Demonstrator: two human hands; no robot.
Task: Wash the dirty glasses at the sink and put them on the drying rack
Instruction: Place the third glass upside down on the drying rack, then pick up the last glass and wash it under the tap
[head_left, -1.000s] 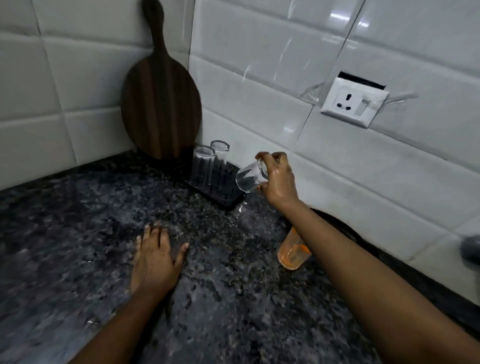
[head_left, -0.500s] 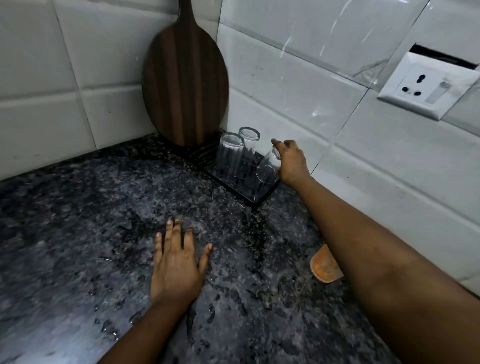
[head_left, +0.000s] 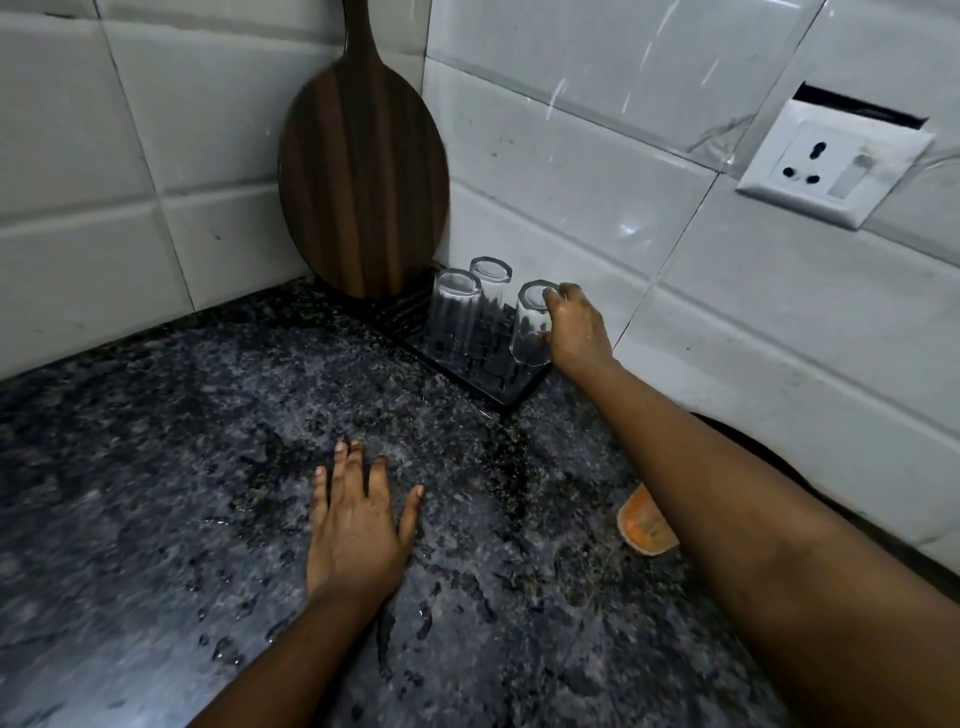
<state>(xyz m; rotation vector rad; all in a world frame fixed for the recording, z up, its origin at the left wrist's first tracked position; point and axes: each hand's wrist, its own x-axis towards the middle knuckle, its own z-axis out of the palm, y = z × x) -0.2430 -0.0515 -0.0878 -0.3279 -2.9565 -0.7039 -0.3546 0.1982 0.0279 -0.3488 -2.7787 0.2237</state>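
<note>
**Counted on the counter**

Three clear glasses (head_left: 531, 325) — all upside down on one black drying rack (head_left: 498, 382). One wooden paddle board (head_left: 363, 176), one orange cup (head_left: 647, 525), one wall socket (head_left: 834, 163) — and two hands (head_left: 356, 530).

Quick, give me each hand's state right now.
Left hand: open, flat on the countertop, holding nothing.
Right hand: gripping an upside-down glass standing on the drying rack.

Right hand (head_left: 576, 332) grips an upturned glass (head_left: 531, 325) on the drying rack (head_left: 498, 382).
</note>
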